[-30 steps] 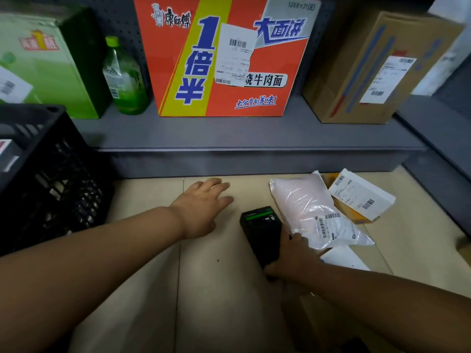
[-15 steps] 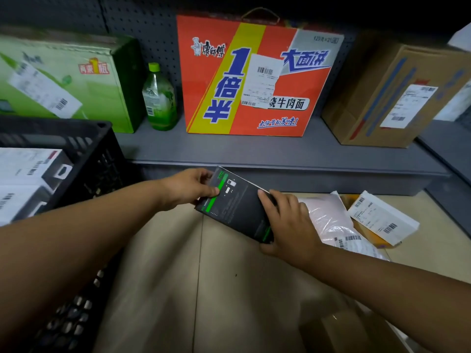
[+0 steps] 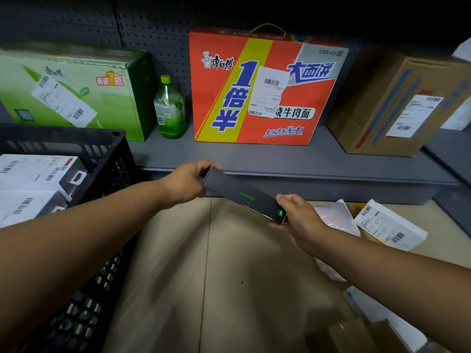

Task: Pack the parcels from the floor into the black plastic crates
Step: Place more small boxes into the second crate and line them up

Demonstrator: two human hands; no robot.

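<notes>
So you've got the slim black box (image 3: 243,197) up off the floor (image 3: 229,276), held between both hands in front of the grey shelf (image 3: 280,159) edge. Your left hand (image 3: 187,180) has its grip pinched on the upper-left end, thumb on top and fingers wrapped under. Your right hand (image 3: 299,220) is clamped on the lower-right end by the little green mark. The box sits tilted, left end higher, with the narrow side and its green lettering facing you.

The black crate (image 3: 102,154) is down on your left, just beside your left forearm, and there are already white boxes (image 3: 38,174) with barcode labels inside it. The black box isn't over the crate, it's to the right of its corner.

More parcels are still lying on the floor at your right: a pale plastic mailer (image 3: 336,215) partly behind your right wrist, and a white labelled packet (image 3: 387,225) next to it, sitting on something yellowish, maybe a padded envelope, hard to tell. The stuff at the bottom right is too blurry to name.

On the shelf you've got a green carton (image 3: 76,90), a green bottle (image 3: 169,108), a big orange noodle carton (image 3: 265,87) and a brown cardboard box (image 3: 392,103).
</notes>
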